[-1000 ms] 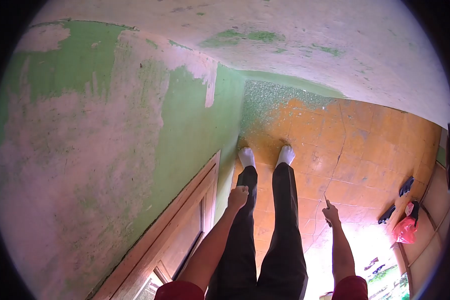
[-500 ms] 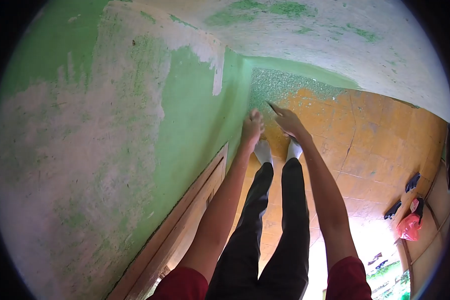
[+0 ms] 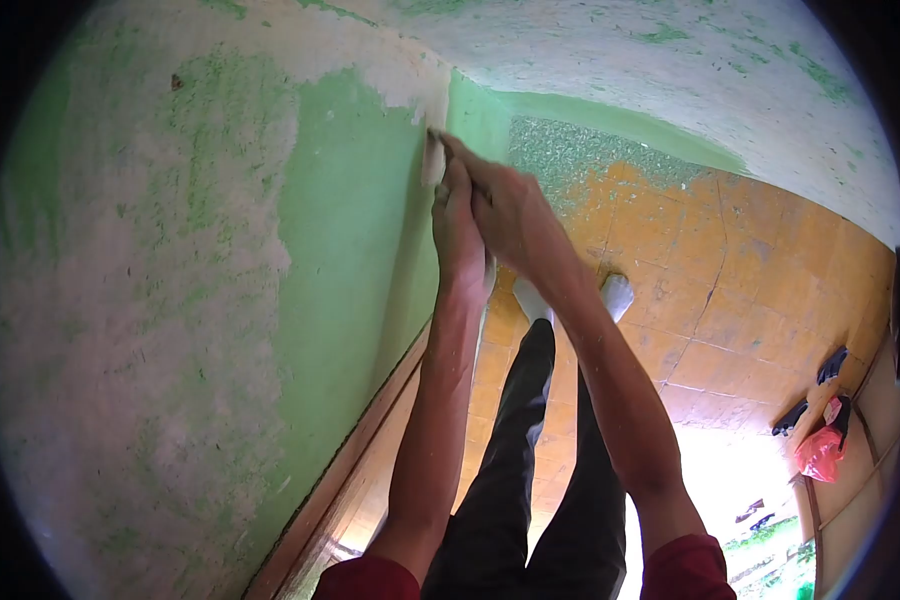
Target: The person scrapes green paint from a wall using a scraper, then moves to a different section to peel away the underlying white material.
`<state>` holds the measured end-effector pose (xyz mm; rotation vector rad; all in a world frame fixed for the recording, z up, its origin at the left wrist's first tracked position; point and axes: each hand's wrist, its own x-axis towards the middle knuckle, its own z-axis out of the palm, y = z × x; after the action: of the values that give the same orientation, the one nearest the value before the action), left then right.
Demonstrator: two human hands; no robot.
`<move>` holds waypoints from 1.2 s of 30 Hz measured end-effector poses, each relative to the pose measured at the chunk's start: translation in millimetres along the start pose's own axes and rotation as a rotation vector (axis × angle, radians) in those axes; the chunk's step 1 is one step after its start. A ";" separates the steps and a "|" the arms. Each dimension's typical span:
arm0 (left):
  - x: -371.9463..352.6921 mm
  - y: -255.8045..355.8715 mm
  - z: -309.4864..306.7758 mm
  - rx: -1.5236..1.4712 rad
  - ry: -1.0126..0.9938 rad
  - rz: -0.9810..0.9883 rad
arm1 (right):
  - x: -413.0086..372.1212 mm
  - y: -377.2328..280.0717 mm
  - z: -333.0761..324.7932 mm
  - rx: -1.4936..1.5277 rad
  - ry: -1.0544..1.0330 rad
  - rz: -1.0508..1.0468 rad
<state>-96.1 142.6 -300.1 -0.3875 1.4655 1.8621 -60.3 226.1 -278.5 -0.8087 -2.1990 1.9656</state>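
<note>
My right hand (image 3: 510, 205) is closed round a scraper, whose dark blade (image 3: 434, 134) meets the wall beside the corner. My left hand (image 3: 457, 225) is pressed against it, its fingers together near the tool; most of the handle is hidden between the two hands. On the left, the wall (image 3: 340, 220) has smooth green paint next to a wide, pale, scraped area. A narrow bare strip runs down by the blade. Green flakes (image 3: 580, 150) cover the floor at the foot of the corner.
Orange tiles (image 3: 690, 270) spread under my feet in light socks. A wooden frame (image 3: 370, 425) runs along the lower left wall. Dark footwear (image 3: 831, 365) and a red plastic bag (image 3: 820, 455) lie at the right. Another wall (image 3: 670, 60) curves across the top.
Both hands have moved up and left from above the floor to the wall and come together, with the blade now at the wall. My right foot has shifted to the right.
</note>
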 end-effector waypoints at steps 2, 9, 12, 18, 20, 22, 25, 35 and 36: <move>-5.0 0.6 4.5 -0.008 0.020 0.014 | -3.9 1.6 0.3 -0.020 0.020 -0.027; 1.8 -0.1 6.8 0.018 -0.028 0.038 | 4.5 -0.9 -8.7 0.074 -0.052 0.086; -5.0 -8.9 -5.2 -0.016 0.044 0.076 | -6.6 7.6 0.5 -0.045 -0.023 -0.038; 2.8 -3.0 7.1 0.000 0.016 0.070 | 8.6 1.1 -11.1 -0.002 -0.055 0.016; 1.0 -3.8 8.9 -0.024 0.074 0.101 | 1.5 1.5 -8.2 -0.033 -0.056 0.008; -1.8 -0.5 10.0 0.013 0.045 0.073 | 1.5 0.5 -7.7 -0.055 -0.061 0.016; 17.5 4.0 15.3 0.027 -0.027 0.069 | 14.7 3.8 -12.3 -0.013 -0.016 0.006; 8.5 12.7 20.4 0.094 -0.020 0.063 | 11.7 -1.2 -14.1 -0.010 -0.057 0.047; 3.3 7.9 14.1 0.093 -0.017 0.062 | 10.3 -2.9 -13.9 -0.012 -0.079 0.066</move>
<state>-101.1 156.2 -292.2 -0.2837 1.5614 1.8332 -64.6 243.0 -276.3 -0.8292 -2.2575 2.0505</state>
